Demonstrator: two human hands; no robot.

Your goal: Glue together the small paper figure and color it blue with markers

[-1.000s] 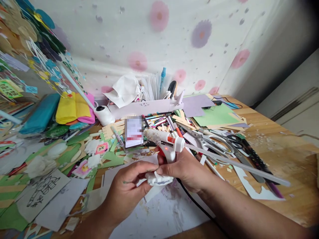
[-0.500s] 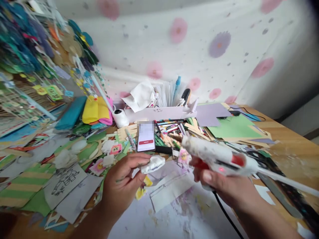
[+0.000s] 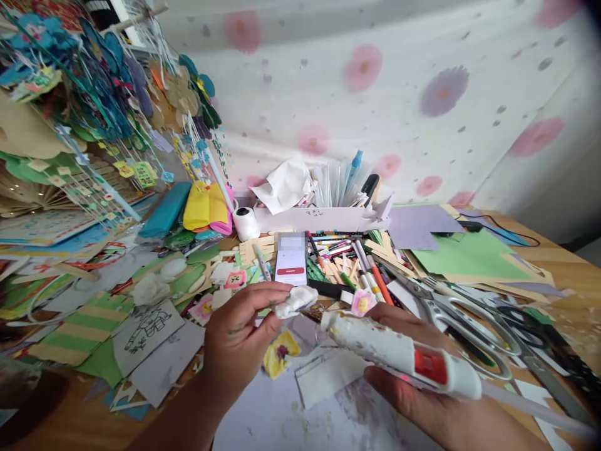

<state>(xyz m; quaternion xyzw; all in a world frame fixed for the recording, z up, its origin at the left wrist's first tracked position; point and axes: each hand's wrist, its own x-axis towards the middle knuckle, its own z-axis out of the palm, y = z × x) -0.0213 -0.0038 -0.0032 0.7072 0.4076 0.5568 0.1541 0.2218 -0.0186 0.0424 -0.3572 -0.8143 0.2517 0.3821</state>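
Between the thumb and fingers of my left hand is a small crumpled wad of white tissue. My right hand is wrapped round a white hot glue gun with a red window and a lit red light. The gun's nozzle points left, a short way from the tissue. A clear glue stick juts from its back end. Below and between my hands, a yellow tissue flower and a folded strip of white paper lie on a stained white sheet.
Behind my hands stand a phone and a white box of glue sticks. Large scissors and green paper lie at right. Paper scraps cover the left, below hanging paper ornaments.
My right hand has drawn the glue gun away from the tissue to the right, then lowered and tilted it. My left hand still holds the tissue. The view has swung left.
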